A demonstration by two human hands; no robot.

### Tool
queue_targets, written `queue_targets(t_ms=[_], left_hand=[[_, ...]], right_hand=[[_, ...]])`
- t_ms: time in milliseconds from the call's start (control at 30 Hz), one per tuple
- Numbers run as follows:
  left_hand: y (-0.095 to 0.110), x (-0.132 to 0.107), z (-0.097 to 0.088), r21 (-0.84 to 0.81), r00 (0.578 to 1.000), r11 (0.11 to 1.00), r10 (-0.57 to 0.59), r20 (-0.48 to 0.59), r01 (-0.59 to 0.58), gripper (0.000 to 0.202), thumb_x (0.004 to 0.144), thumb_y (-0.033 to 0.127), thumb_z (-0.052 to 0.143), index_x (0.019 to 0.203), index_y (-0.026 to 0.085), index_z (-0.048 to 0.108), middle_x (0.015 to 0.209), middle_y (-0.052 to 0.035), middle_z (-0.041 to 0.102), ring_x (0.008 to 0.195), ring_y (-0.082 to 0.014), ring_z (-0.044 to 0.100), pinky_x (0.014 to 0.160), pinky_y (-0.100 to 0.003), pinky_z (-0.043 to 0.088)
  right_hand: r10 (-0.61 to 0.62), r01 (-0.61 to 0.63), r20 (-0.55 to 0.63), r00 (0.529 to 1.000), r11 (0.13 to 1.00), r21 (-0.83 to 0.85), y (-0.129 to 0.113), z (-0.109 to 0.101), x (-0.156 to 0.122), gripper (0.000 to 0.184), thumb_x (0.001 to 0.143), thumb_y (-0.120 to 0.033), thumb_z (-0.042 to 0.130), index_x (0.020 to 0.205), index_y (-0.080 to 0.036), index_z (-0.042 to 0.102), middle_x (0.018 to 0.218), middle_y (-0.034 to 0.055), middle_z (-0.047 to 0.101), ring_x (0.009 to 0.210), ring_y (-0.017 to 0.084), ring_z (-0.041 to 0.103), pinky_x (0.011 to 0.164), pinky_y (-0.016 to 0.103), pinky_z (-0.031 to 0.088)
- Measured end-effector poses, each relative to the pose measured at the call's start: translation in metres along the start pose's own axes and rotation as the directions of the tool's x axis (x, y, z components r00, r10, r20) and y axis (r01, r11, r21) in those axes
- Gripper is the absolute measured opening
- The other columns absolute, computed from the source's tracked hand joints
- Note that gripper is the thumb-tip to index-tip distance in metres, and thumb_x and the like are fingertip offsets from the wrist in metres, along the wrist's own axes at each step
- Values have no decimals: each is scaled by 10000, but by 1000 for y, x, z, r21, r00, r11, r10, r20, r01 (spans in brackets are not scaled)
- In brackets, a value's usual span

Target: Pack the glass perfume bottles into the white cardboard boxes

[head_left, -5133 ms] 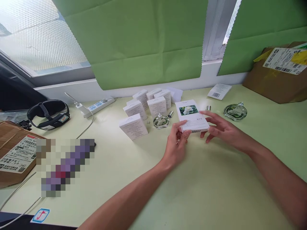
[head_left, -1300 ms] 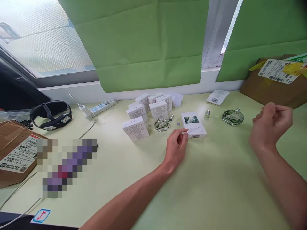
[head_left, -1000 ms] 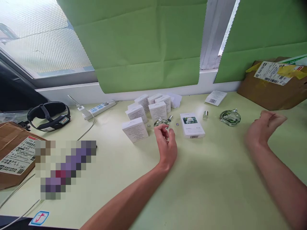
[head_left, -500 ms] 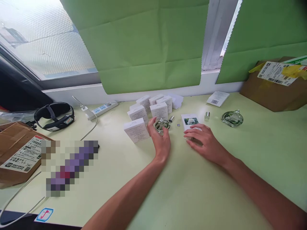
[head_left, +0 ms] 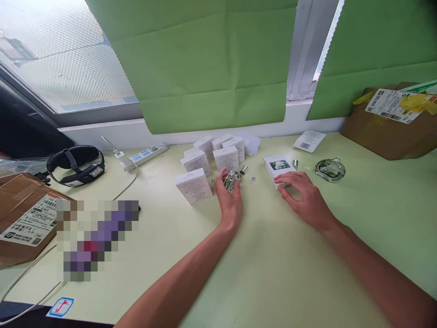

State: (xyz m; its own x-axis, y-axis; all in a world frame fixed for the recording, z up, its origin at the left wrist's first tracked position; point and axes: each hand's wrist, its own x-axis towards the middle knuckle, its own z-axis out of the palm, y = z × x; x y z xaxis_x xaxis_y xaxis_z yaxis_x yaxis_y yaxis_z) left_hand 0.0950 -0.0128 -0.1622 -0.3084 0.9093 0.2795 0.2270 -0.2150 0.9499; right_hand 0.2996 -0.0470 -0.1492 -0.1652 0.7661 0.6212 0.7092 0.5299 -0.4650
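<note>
Fingers (head_left: 220,179) and thumb of the left hand (head_left: 231,202) pinch a glass bottle (head_left: 231,183) by its sides; the bottle appears turned partly on edge, midway along the table (head_left: 280,273) and nearer its far edge than its near one. Right-hand fingers, bent and slightly spread, lie over the near end of the flower-printed box (head_left: 277,166), with the thumb close to its barcode side; whether they grip cannot be told. Just beyond the bottle lie a silver cap (head_left: 243,170) and upright white boxes (head_left: 226,158); a small clear piece (head_left: 253,179) rests between bottle and printed box. Toward the table's right edge lies a second bottle (head_left: 329,169). The step in hand is judged to be taking hold of bottle and box together. The next move probably calls for a secure left grip, clearance from the cap, and a steadied box.
</note>
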Motion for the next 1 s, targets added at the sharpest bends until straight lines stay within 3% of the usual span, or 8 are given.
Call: queue_targets(t_ms=[133, 267, 533, 633, 733, 867, 1000], left_hand=[[2, -1, 0, -42, 999, 999, -31, 40, 33, 459, 920, 302, 608, 1352, 333, 455, 1358, -68, 503, 1299, -226, 464, 1091, -404, 377], [4, -5, 1, -26, 994, 998, -46, 102, 49, 481, 915, 343, 616, 1368, 358, 455, 1352, -67, 513, 1307, -248, 458, 1052, -413, 418], [7, -9, 2, -4, 982, 997, -70, 175, 72, 500, 850, 208, 626, 1324, 311, 504, 1222, -63, 568, 1157, -229, 551, 967, -380, 466], [10, -10, 2, -24, 983, 997, -70, 172, 75, 520, 809, 172, 637, 1302, 295, 526, 1194, -58, 582, 1109, -220, 579, 928, -350, 484], [11, -11, 2, -25, 990, 999, -32, 140, 36, 551, 794, 145, 616, 1316, 286, 509, 1232, -64, 572, 1189, -234, 539, 955, -352, 466], [11, -12, 2, 12, 993, 999, 31, 117, -33, 567, 811, 135, 573, 1348, 283, 471, 1300, -79, 528, 1266, -250, 475, 1057, -421, 389], [9, -11, 3, 15, 993, 999, 41, 108, -43, 547, 808, 131, 576, 1328, 278, 486, 1282, -83, 528, 1254, -254, 476, 1102, -459, 343]], right_hand=[[36, -36, 5, 999, 998, 59, -10, -3, 1, 145, 942, -221, 560, 1060, -286, 614, 997, 20, 671, 942, 216, 586, 841, 373, 492], [99, -99, -1, 995, 991, 89, -8, -4, 2, 105, 939, -252, 567, 1026, -279, 617, 984, 17, 654, 865, 197, 578, 803, 359, 487], [243, -220, -170, 955, 965, 145, 2, -19, 10, 119, 928, -313, 568, 1025, -265, 618, 1001, 23, 650, 845, 183, 595, 785, 340, 495], [327, -321, -180, 928, 945, 61, 13, -25, 39, 167, 926, -329, 546, 1054, -242, 608, 1054, 48, 654, 891, 193, 619, 790, 343, 516], [367, -372, -105, 924, 928, -23, 34, -19, 90, 160, 879, -300, 611, 1005, -207, 648, 1044, 64, 675, 857, 204, 637, 793, 366, 525], [452, -443, 43, 891, 887, -134, 66, 11, 156, 204, 882, -283, 659, 1018, -131, 672, 1046, 98, 684, 918, 230, 654, 876, 430, 526], [459, -428, 174, 871, 884, -190, 85, 47, 187, 340, 954, -345, 598, 1253, -183, 591, 1263, 93, 615, 1049, 219, 638, 874, 436, 550]])
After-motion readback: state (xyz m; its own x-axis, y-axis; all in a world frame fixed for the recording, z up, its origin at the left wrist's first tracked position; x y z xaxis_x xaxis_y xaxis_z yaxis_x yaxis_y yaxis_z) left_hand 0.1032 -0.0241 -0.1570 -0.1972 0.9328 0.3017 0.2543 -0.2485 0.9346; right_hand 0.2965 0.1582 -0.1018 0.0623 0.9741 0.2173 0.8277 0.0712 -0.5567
